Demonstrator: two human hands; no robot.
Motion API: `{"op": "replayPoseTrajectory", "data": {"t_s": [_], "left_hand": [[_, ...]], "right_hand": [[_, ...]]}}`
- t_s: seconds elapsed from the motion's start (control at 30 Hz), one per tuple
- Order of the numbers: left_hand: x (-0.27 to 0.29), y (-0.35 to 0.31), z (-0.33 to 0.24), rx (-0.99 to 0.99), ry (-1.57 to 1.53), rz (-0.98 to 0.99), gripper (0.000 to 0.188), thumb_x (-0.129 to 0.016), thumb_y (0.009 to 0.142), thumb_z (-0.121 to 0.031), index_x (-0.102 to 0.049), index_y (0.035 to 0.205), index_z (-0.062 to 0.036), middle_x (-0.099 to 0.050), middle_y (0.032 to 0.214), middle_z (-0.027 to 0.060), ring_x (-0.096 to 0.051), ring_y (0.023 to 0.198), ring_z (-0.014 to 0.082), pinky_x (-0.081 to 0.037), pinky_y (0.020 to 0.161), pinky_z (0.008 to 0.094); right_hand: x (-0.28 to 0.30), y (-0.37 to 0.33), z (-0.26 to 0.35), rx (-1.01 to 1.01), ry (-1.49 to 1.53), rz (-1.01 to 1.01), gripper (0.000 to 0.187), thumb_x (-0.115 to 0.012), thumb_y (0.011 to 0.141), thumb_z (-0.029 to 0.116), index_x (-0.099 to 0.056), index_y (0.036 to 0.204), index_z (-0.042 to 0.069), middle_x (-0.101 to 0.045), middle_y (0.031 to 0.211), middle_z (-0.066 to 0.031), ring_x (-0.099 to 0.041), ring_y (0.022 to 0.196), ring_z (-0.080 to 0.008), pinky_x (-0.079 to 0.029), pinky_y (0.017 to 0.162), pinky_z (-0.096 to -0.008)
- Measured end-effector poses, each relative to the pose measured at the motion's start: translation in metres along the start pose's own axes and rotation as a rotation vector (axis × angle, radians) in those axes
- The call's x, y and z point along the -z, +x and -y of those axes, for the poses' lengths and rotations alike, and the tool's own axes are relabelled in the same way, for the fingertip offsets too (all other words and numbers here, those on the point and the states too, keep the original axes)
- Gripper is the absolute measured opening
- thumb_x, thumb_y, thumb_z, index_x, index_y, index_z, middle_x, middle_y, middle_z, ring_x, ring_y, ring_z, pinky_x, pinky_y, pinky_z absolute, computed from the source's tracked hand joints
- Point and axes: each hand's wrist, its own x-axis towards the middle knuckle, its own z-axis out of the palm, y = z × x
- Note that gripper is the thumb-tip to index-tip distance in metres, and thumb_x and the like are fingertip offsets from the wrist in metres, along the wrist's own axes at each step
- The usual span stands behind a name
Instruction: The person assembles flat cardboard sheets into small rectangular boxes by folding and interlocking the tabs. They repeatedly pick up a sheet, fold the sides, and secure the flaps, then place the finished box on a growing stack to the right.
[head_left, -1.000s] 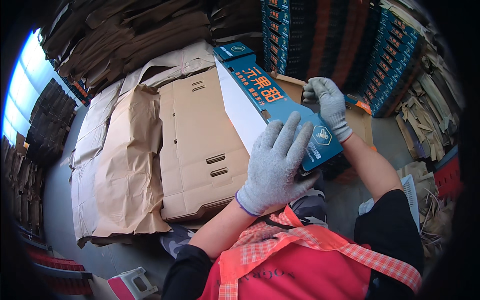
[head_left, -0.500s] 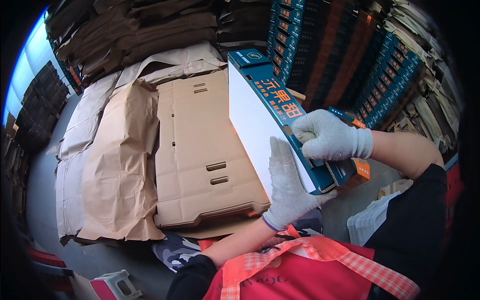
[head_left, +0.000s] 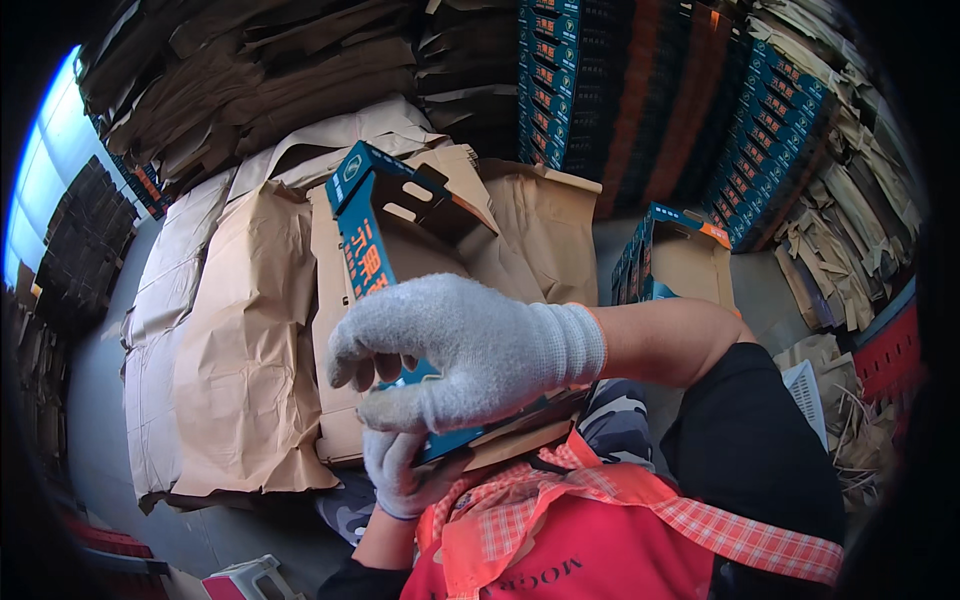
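Over stacked cardboard, a teal box is lying beneath a worker's gloved hands.
The right hand is curving loosely open; the left hand is touching the near end, its grip unclear.

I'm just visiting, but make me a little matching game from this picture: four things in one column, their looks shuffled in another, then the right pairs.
Things
1. Right hand
2. Open box by the hands
3. Right sleeve
4. Apron strap

Looks
A. Black
B. Orange-red and white check
C. Gloved in pale grey
D. Teal outside, brown inside

Pairs: 1-C, 2-D, 3-A, 4-B
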Motion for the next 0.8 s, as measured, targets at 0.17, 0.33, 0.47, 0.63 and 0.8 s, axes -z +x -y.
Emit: {"op": "replayPoseTrajectory", "data": {"t_s": [0.17, 0.33, 0.47, 0.63, 0.8], "left_hand": [[0.050, -0.081, 0.017, 1.169, 0.029, 0.070, 0.051, -0.062, 0.077, 0.004, -0.053, 0.127, 0.0046, -0.059, 0.125, 0.0165, -0.055, 0.117, 0.0250, -0.042, 0.101, 0.0349], [0.021, -0.100, 0.009, 1.195, -0.188, 0.111, 0.061, -0.055, 0.094, -0.005, -0.025, 0.146, 0.0037, -0.052, 0.133, 0.0173, -0.052, 0.120, 0.0235, -0.036, 0.104, 0.0321], [0.001, -0.081, 0.014, 1.098, -0.515, 0.203, 0.058, -0.048, 0.097, -0.003, -0.021, 0.148, 0.0023, -0.044, 0.141, 0.0210, -0.047, 0.127, 0.0268, -0.035, 0.107, 0.0352], [-0.040, -0.070, 0.024, 0.994, -0.360, 0.429, 0.055, -0.049, 0.097, -0.002, -0.027, 0.147, 0.0007, -0.047, 0.139, 0.0187, -0.048, 0.126, 0.0225, -0.039, 0.104, 0.0309], [-0.087, -0.052, 0.016, 0.999, -0.365, 0.658, 0.053, -0.050, 0.096, -0.002, -0.030, 0.145, 0.0025, -0.049, 0.137, 0.0181, -0.052, 0.119, 0.0209, -0.043, 0.100, 0.0312]], "right_hand": [[-0.042, -0.068, -0.064, -0.472, -0.468, 0.430, 0.096, -0.083, 0.060, 0.044, -0.042, 0.135, 0.001, -0.049, 0.131, -0.0219, -0.051, 0.118, -0.0365, -0.041, 0.098, -0.0424], [-0.039, -0.108, -0.104, -0.601, -0.656, 0.294, 0.081, -0.080, 0.062, 0.038, -0.050, 0.129, 0.004, -0.060, 0.117, -0.0146, -0.060, 0.103, -0.0303, -0.046, 0.088, -0.0407], [0.049, -0.177, -0.073, -0.572, -0.754, 0.089, 0.074, -0.079, 0.063, 0.043, -0.056, 0.122, 0.006, -0.062, 0.108, -0.0146, -0.060, 0.100, -0.0313, -0.046, 0.086, -0.0408], [0.143, -0.306, 0.011, -0.869, -0.888, -0.141, 0.073, -0.077, 0.063, 0.046, -0.057, 0.121, 0.005, -0.062, 0.107, -0.0152, -0.059, 0.101, -0.0322, -0.046, 0.090, -0.0404], [0.213, -0.406, 0.020, -1.168, -0.958, -0.219, 0.072, -0.080, 0.064, 0.044, -0.058, 0.121, 0.006, -0.062, 0.108, -0.0152, -0.058, 0.104, -0.0323, -0.045, 0.093, -0.0395]]}}
